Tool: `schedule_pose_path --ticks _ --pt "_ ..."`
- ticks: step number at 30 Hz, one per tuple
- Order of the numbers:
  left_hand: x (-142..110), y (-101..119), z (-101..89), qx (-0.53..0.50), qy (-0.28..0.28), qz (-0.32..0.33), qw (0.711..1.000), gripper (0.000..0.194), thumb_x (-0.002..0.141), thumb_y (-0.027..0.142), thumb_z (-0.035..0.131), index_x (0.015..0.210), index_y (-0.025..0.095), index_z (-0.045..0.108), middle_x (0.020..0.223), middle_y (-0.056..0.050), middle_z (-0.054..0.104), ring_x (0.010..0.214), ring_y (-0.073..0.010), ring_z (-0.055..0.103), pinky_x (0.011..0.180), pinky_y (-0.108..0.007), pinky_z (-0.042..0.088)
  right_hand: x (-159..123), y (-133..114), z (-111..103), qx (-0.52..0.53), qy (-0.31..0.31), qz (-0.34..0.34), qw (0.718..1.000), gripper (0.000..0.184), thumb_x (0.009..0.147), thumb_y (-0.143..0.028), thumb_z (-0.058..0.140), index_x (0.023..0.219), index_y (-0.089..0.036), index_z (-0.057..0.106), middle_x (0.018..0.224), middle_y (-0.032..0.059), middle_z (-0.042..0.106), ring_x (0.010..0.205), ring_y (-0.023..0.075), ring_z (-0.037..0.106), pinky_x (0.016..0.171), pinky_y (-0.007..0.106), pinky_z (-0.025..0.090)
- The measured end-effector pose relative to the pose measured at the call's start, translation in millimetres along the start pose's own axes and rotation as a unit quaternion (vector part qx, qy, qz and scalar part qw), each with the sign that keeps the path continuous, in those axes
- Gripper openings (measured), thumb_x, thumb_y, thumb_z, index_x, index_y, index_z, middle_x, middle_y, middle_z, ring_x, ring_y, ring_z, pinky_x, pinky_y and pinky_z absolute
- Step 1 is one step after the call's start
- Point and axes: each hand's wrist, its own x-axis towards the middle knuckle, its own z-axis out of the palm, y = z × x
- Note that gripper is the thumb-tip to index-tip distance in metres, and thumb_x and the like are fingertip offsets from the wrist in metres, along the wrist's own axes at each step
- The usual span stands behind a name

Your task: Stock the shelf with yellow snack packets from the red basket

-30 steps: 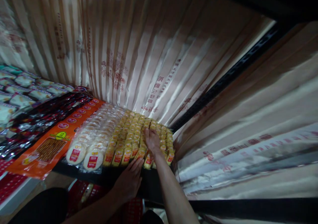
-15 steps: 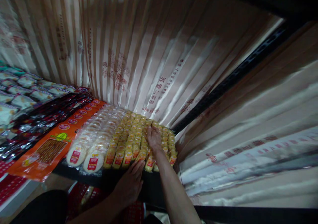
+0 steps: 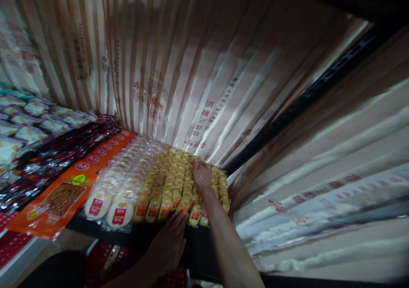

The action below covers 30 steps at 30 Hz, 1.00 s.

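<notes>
Rows of yellow snack packets (image 3: pixel 166 181) stand packed on a dark shelf (image 3: pixel 137 232). My right hand (image 3: pixel 202 174) reaches deep into the rows, fingers curled down onto the packets near the back. My left hand (image 3: pixel 169 241) rests at the shelf's front edge, fingers stretched out and touching the front of the yellow packets. Left of the yellow rows sit rows of round white rice-cracker packs (image 3: pixel 119 185).
An orange snack bag (image 3: pixel 68 181) lies left of the crackers, then dark red packets (image 3: pixel 47 151) and pale packets (image 3: pixel 25 126). Long beige striped packages (image 3: pixel 179 66) hang behind the shelf and fill the right side. A black rail (image 3: pixel 306 96) runs diagonally.
My right hand has pushed a little further back into the yellow rows. The view has shifted slightly; my left hand stays at the shelf front.
</notes>
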Motion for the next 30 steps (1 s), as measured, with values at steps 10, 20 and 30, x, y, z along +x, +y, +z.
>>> schedule_pose_path --ticks 10,20,30 --pt "0.1 0.5 0.8 0.022 0.023 0.001 0.999 0.053 0.093 0.024 0.038 0.142 0.007 0.029 0.147 -0.009 0.034 0.138 -0.0208 0.024 0.111 -0.034 0.025 -1.0 6.2 -7.1 0.012 -0.009 0.037 0.999 0.060 0.096 -0.035 0.013 0.090 -0.012 0.068 0.101 0.0145 0.069 0.105 0.0227 0.056 0.096 0.030 0.033" --pt "3.8 2.2 -10.9 0.027 0.005 -0.001 1.000 0.051 0.093 0.026 0.039 0.141 0.008 0.033 0.145 -0.009 0.037 0.136 -0.0202 0.027 0.110 -0.033 0.026 13.2 -1.5 -7.7 0.019 -0.023 0.076 0.997 0.067 0.095 -0.041 0.009 0.094 -0.011 0.068 0.100 0.0158 0.069 0.104 0.0238 0.057 0.095 0.031 0.034" --pt "2.5 1.2 -5.2 0.020 -0.001 -0.002 1.000 0.054 0.093 0.026 0.038 0.143 0.008 0.027 0.147 -0.009 0.033 0.138 -0.0209 0.022 0.112 -0.035 0.023 18.4 0.0 -8.4 0.013 -0.027 0.040 0.999 0.061 0.095 -0.039 0.012 0.097 -0.014 0.068 0.102 0.0135 0.068 0.106 0.0236 0.056 0.094 0.032 0.035"
